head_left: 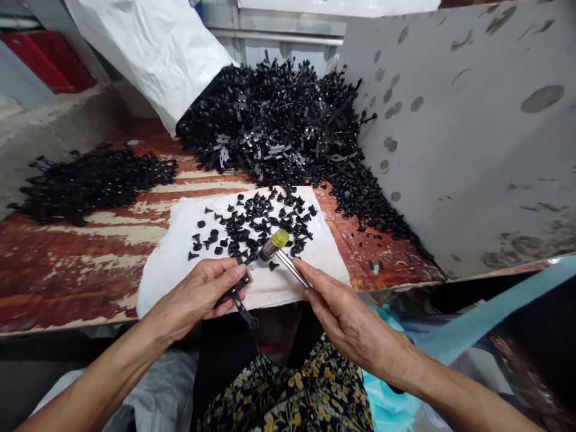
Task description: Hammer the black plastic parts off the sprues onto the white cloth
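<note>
Between the thumb and fingers of my left hand [213, 291] is a black lever-like part [245, 312], with a round eye at its lower end. My right hand [342, 318] is wrapped round the metal handle of a small mallet [275, 243]. The mallet has one yellow face and one dark face, and the dark face is close to the upper end of the black part; whether they touch I cannot tell. Beneath both hands lies a white cloth [166, 264], with many small black mushroom-shaped plugs [258, 210] scattered over it.
A large heap of black parts [279, 120] rises at the back, partly under a white sack [153, 54]. To the left lies a smaller pile of black pieces [94, 180]. A stained grey board [472, 138] stands along the right. The worn red tabletop [81, 264] ends near my lap.
</note>
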